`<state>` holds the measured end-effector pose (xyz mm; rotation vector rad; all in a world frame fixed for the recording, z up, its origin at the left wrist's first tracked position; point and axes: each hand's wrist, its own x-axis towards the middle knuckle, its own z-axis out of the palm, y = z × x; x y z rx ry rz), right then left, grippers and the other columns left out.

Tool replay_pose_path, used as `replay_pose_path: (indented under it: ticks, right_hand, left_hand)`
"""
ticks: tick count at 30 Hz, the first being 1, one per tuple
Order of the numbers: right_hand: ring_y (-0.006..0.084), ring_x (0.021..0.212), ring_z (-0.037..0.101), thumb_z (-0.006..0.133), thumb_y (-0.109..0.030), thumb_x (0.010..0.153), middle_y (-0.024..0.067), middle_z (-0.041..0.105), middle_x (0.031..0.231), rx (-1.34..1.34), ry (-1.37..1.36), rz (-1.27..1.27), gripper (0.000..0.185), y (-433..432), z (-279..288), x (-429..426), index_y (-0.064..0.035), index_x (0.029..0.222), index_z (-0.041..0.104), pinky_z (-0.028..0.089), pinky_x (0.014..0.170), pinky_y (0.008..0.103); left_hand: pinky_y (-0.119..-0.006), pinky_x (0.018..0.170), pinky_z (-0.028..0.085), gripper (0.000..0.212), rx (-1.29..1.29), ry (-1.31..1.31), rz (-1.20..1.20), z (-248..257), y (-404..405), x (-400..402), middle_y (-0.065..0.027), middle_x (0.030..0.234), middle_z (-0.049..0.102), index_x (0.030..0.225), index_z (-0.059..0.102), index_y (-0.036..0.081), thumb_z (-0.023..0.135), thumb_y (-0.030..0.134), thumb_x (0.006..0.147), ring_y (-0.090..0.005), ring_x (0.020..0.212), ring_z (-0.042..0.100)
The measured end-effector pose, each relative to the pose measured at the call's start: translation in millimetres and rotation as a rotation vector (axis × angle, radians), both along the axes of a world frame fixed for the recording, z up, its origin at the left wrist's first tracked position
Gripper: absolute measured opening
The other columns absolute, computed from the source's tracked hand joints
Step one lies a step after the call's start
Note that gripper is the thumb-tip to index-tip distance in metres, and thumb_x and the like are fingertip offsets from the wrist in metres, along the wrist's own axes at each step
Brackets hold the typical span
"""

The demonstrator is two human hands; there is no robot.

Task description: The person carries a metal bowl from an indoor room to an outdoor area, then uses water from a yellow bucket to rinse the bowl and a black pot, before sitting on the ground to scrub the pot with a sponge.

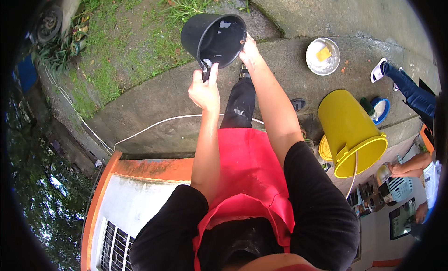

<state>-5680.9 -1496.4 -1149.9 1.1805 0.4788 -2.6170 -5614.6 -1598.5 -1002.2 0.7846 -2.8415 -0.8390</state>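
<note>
A black pail (196, 31) is held out above the grass edge, tilted so that its dark, wet-looking inside faces me. My left hand (206, 89) grips a short dark piece at the near rim, perhaps the handle. At the right side of the rim is my right hand (249, 50), its fingers partly hidden behind the pail. To the right, a round metal basin (325, 70) on the concrete holds a yellow sponge (323, 54) and whitish suds. A tall yellow bin (344, 120) stands nearer me, with a pale hose (354, 171) running over its rim.
Beside the yellow bin are a yellow lid (325, 148), a green bottle (366, 106) and a blue tub (386, 112). A white hose (154, 124) crosses the concrete behind my legs. Two people are at the right, one in white slippers (378, 71), another holding a metal pot (383, 173).
</note>
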Motion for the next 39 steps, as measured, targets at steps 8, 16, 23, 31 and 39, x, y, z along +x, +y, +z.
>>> replay_pose_path:
  ticks: [8,16,23,31,39]
  right_hand:
    - [0.0204,0.073,0.061,0.035,0.005,0.082,0.0118,0.060,0.086,0.065,-0.014,0.029,0.023,0.7,-1.8,-1.9,-0.0010,0.098,0.051,0.053,0.063,0.0341]
    - [0.0200,0.073,0.060,0.035,0.009,0.079,0.0136,0.059,0.085,-0.032,0.023,0.061,0.026,-0.3,21.2,-5.5,-0.0006,0.099,0.050,0.052,0.065,0.0313]
    - [0.0191,0.072,0.059,0.036,0.014,0.075,0.0141,0.058,0.088,0.017,0.043,0.043,0.030,11.7,3.9,2.5,0.0029,0.100,0.048,0.050,0.063,0.0280]
    - [0.0172,0.072,0.058,0.037,0.013,0.076,0.0116,0.060,0.087,0.118,0.066,0.010,0.027,11.1,5.3,1.0,0.0045,0.096,0.054,0.048,0.060,0.0266]
    - [0.0195,0.072,0.060,0.036,0.012,0.077,0.0118,0.060,0.084,0.095,0.039,-0.027,0.027,6.0,21.9,-7.2,0.0030,0.093,0.055,0.052,0.061,0.0302]
  left_hand:
    - [-0.031,0.043,0.039,0.039,-0.038,0.012,-0.009,0.6,-1.8,-0.5,-0.0088,0.046,0.051,0.060,0.052,0.005,0.070,0.040,0.066,-0.0213,0.041,0.051]
    - [-0.032,0.042,0.039,0.039,-0.086,0.017,-0.027,-0.7,-10.5,-0.1,-0.0082,0.046,0.051,0.060,0.052,0.006,0.070,0.040,0.065,-0.0216,0.040,0.050]
    - [-0.032,0.042,0.039,0.038,-0.112,0.069,-0.055,-4.4,-9.7,-4.1,-0.0087,0.048,0.052,0.061,0.053,0.006,0.072,0.039,0.064,-0.0221,0.041,0.051]
    - [-0.030,0.043,0.040,0.037,-0.138,0.054,-0.064,-1.1,-6.7,-9.7,-0.0081,0.050,0.054,0.063,0.055,0.005,0.072,0.038,0.063,-0.0195,0.042,0.051]
    - [-0.028,0.045,0.041,0.037,-0.162,0.052,-0.097,0.1,-4.8,-10.2,-0.0072,0.050,0.054,0.065,0.057,0.004,0.074,0.037,0.062,-0.0154,0.043,0.051]
